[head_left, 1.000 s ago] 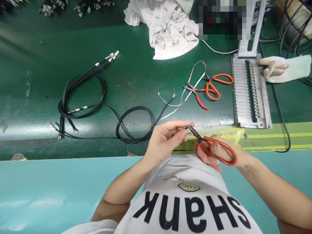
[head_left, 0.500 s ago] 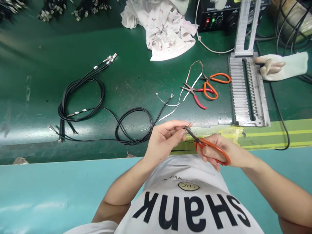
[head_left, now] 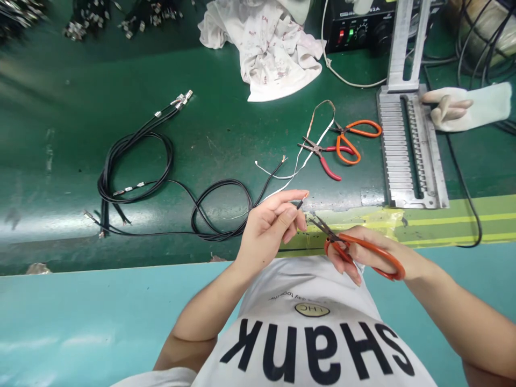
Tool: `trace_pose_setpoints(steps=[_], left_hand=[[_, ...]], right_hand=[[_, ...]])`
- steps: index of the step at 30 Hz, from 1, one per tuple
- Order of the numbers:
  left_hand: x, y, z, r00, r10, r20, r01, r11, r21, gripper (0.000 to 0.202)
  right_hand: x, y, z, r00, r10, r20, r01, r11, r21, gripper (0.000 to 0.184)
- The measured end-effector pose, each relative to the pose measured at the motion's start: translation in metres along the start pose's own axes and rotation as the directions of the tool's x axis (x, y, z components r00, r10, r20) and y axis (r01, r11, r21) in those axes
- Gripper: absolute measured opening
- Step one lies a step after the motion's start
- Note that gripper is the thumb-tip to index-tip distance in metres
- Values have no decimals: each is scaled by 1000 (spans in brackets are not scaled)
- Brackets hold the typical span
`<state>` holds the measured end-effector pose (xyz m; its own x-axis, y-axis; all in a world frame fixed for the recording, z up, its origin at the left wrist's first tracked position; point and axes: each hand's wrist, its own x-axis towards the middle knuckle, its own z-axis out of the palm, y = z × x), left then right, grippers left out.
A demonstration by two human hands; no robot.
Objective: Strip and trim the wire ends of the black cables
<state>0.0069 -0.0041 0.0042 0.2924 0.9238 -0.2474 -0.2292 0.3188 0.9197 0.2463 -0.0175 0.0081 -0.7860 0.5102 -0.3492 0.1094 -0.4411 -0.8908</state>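
My left hand pinches a black cable end between thumb and fingers; a short bit of pale and orange wire sticks out at its tip. Just to the right, my right hand has its fingers through the orange handles of a pair of scissors. The scissor blades are parted and point at the left hand, apart from the cable. A coiled black cable lies left of my left hand. Past the hands, red-handled pliers and a second orange-handled pair of scissors rest on the bench.
A bundle of black cables with connectors lies to the left. White strips loop beside the pliers. A slotted metal fixture, a glove, a black control box and a crumpled white cloth stand further back and right.
The scissors have drawn back to the right from the left hand's fingertips, and their handles have spread. The cable end in my left hand now shows with its tip pointing up.
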Motion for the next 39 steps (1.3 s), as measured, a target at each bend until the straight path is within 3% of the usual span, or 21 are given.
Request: trace_pose_setpoints(steps=[9,14,16,18,19,20,22,23,25,29,34,39], left_hand=[[-1,0,2,1000,-9,-14,8,997,-75,18],[1,0,1,999,-28,-25,27,999,-36,25],[2,-1,1,999,-28,-31,27,999,-17,24],[3,-2,2,999,-25,-43,24,1000,-12,21],[3,-2,4,998,-23,-51,22,1000,-14,20],[4,-2,5,998,-24,-57,23,1000,-15,19],[4,-2,8,998,-32,-62,32,999,-7,19],[5,-2,10,998,-35,-61,35,999,-1,18],[5,-2,12,998,-36,-54,37,999,14,17],[5,-3,11,1000,-13,-28,13,1000,9,16],[3,1,10,1000,2,4,-2,998,55,30],[3,0,8,999,-37,-9,38,997,72,30]], right_hand=[[0,3,-2,999,-33,38,29,994,103,54],[-2,10,-6,992,-92,88,77,985,154,53],[-7,8,-10,984,-87,154,74,993,88,56],[-14,5,-15,992,13,126,11,981,-192,54],[-18,3,-17,997,76,-10,-73,909,-411,51],[-21,2,-19,977,101,-189,-197,768,-609,48],[-28,1,-23,861,0,-509,-466,405,-787,42],[-30,1,-25,812,-75,-579,-545,259,-797,40],[-33,3,-29,776,-184,-603,-598,91,-796,34],[-30,9,-32,732,-344,-588,-633,-25,-774,37],[-26,7,-36,726,-390,-566,-637,-71,-768,33],[-21,-12,-39,734,-449,-509,-598,-73,-798,31]])
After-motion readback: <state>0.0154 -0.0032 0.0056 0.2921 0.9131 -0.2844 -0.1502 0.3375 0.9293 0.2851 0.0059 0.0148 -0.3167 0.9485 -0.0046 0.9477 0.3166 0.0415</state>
